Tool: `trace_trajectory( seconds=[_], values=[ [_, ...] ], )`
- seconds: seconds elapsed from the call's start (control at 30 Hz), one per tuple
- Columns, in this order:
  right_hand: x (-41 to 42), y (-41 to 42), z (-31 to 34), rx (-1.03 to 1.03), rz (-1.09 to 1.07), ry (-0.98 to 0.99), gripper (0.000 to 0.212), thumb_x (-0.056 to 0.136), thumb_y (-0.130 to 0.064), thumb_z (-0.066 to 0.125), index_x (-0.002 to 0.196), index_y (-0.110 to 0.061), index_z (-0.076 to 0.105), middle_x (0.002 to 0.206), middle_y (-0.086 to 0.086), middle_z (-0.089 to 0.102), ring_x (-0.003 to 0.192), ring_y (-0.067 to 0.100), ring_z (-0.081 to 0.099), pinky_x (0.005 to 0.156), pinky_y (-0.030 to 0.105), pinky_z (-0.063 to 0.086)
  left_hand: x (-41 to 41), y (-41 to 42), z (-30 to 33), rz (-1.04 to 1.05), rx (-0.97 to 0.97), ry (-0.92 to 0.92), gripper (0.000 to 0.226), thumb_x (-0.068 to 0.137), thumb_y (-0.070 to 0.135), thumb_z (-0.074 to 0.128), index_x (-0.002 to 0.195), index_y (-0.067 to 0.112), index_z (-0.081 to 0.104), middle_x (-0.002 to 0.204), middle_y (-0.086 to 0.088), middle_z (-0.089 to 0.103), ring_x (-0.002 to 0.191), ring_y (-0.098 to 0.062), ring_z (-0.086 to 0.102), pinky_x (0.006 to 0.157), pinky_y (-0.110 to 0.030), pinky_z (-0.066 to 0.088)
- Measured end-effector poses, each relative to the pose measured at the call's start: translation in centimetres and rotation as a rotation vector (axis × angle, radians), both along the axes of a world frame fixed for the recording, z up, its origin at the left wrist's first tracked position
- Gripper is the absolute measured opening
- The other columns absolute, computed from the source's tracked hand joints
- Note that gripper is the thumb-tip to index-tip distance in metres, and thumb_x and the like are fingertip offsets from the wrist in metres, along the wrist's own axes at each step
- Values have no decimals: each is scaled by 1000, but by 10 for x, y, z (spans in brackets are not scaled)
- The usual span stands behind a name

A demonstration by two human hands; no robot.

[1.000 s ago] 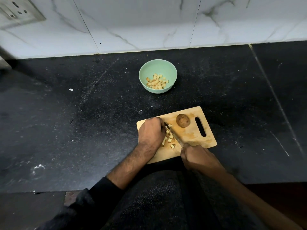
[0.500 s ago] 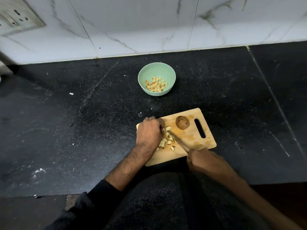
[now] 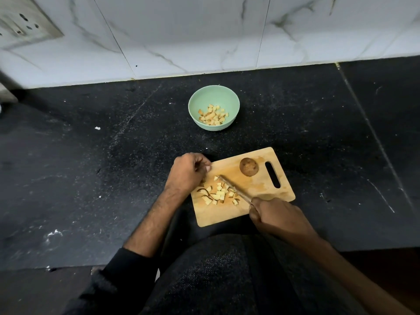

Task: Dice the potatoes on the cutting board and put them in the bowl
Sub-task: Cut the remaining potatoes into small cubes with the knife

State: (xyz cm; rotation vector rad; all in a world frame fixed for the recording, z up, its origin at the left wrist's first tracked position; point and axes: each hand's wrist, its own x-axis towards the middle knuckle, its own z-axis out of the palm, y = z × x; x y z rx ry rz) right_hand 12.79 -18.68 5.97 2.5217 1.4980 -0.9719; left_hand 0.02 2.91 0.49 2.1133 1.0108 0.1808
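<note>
From the head view I see the wooden cutting board (image 3: 261,185) lying tilted on the black counter (image 3: 91,167), a little right of the frame's centre, its handle slot toward the right. My right hand (image 3: 276,215) sits at the board's lower right edge, fingers curled tight round the handle of the knife (image 3: 235,189); the blade runs up and left across the board, its tip near the middle. Just left of the blade lies a loose heap of diced potato pieces (image 3: 219,193), with a couple of curled peel strips (image 3: 204,193) at the heap's left side. My left hand (image 3: 187,172) rests at the board's upper left corner, fingers loosely curled inward; I cannot tell whether they hold anything. A whole unpeeled potato (image 3: 248,167) stands near the board's upper edge, beside the handle slot and apart from the blade. Above the board, near the centre of the frame, the pale green bowl (image 3: 213,96) sits on the counter with potato cubes (image 3: 213,115) in its bottom. Behind it runs a white marbled tile wall (image 3: 204,30), with a socket plate (image 3: 25,26) at the upper left.
</note>
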Motion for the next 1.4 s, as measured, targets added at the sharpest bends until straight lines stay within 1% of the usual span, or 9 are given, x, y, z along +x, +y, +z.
trace_trajectory(
  seconds=[0.07, 0.27, 0.4, 0.6, 0.7, 0.8, 0.97, 1.2, 1.4],
  values=[
    [1, -2, 1, 37, -35, -10, 23, 102, -42, 32, 98, -28, 50, 75, -9, 48, 76, 16, 52, 70, 34, 40, -2, -2, -3, 20, -18, 18, 3, 91, 24, 74, 91, 26, 76, 87, 16, 71, 81, 3, 66, 76, -21, 57],
    [0, -5, -1, 97, -126, -29, 24, 103, -43, 32, 95, -28, 50, 73, -8, 49, 70, 13, 49, 69, 34, 38, 4, -13, -5, -23, -98, 5, 8, 95, 23, 70, 91, 21, 76, 93, 13, 74, 82, 7, 65, 69, -2, 47],
    [0, -5, -4, 101, -125, -33, 28, 102, -43, 32, 99, -27, 54, 76, -7, 53, 77, 14, 57, 71, 35, 44, 8, -16, -5, -60, -137, -9, 9, 95, 18, 69, 91, 21, 76, 95, 11, 75, 85, 5, 67, 79, -13, 55],
    [1, -6, -6, 90, -150, -19, 28, 102, -44, 32, 97, -26, 53, 78, -6, 54, 79, 16, 58, 72, 36, 45, 11, -15, -2, 104, -152, -119, 17, 98, 10, 62, 98, 20, 76, 94, 11, 73, 75, 1, 69, 58, -11, 53],
    [2, -7, -6, 108, -163, 1, 27, 103, -44, 32, 96, -26, 51, 80, -5, 55, 76, 17, 54, 70, 36, 42, 3, -4, -2, -45, -39, -17, 29, 93, -2, 62, 95, 22, 77, 99, 11, 72, 86, 5, 67, 73, -8, 53],
    [2, -5, -7, 110, -156, -10, 28, 103, -45, 32, 98, -26, 53, 81, -5, 55, 76, 16, 52, 70, 35, 41, -7, 8, -3, -243, 1, 99, 31, 87, -5, 68, 97, 22, 78, 104, 9, 68, 95, -1, 65, 91, -20, 54],
    [-1, 0, -12, 115, -132, -6, 31, 103, -45, 33, 105, -25, 56, 86, -6, 58, 81, 17, 57, 70, 34, 42, -9, 8, -2, -402, 51, 131, 28, 80, -1, 79, 102, 16, 77, 104, 5, 63, 94, -5, 61, 90, -21, 52],
    [-5, 6, -15, 106, -91, -11, 34, 103, -45, 33, 113, -25, 57, 100, 0, 65, 95, 22, 62, 75, 35, 44, -18, 9, -12, -437, 132, 87, 16, 83, 12, 79, 91, 23, 70, 97, 13, 57, 100, -8, 54, 90, -38, 51],
    [-4, 5, -16, 101, -85, -12, 32, 103, -45, 33, 109, -24, 57, 86, -4, 53, 83, 18, 54, 71, 33, 38, -19, 7, -14, -476, 162, 86, 20, 90, 14, 69, 88, 32, 59, 93, 15, 53, 95, -6, 53, 85, -40, 52]
  ],
)
